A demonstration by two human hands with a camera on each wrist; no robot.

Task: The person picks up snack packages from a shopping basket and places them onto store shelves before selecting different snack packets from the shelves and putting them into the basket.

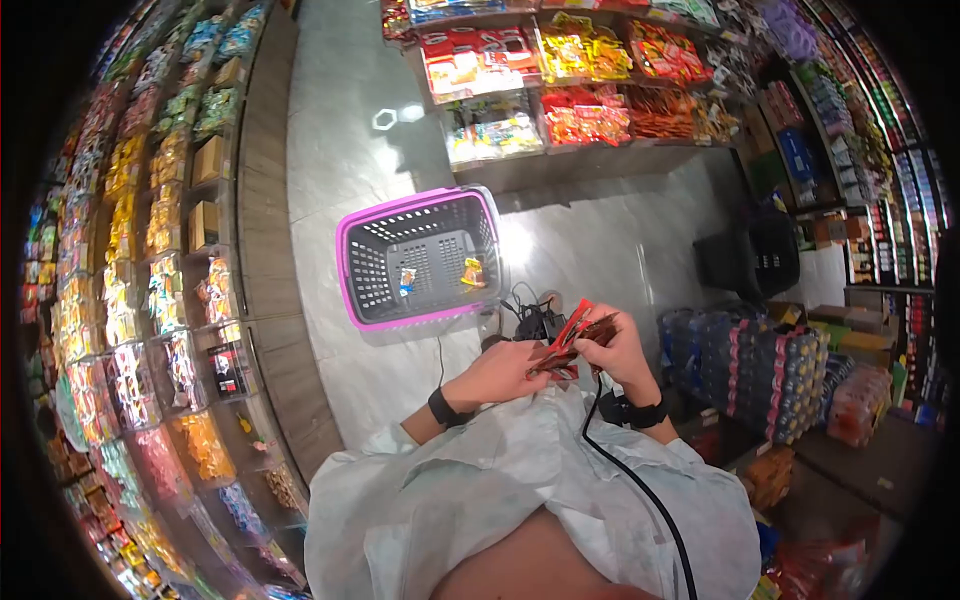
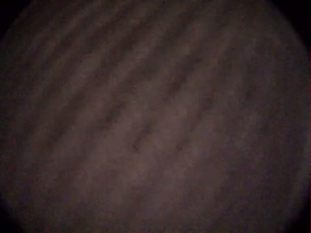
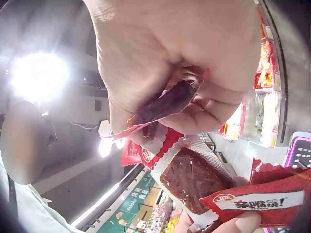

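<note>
Both hands meet in front of the torso, over small red snack packets [image 1: 575, 345]. My right hand [image 1: 620, 350] grips some of them; in the right wrist view its fingers curl round a dark packet [image 3: 167, 104] in the palm. My left hand [image 1: 497, 375] holds others from the opposite side, its fingertips [image 3: 248, 222] pinching a red-labelled packet [image 3: 262, 201]. Between the hands, a clear-windowed packet [image 3: 192, 179] shows a dark brown slab inside. The left wrist view is dark and blurred, showing neither hand nor packets.
A dark basket with a purple rim [image 1: 345, 265] stands on the floor ahead, holding a yellow packet [image 1: 472, 272] and a blue-white one [image 1: 407, 281]. Snack shelves [image 1: 205, 165] line the left, a snack display [image 1: 490, 165] the front. Bottle packs [image 1: 740, 365] stand right. A black cable [image 1: 650, 490] hangs over the shirt.
</note>
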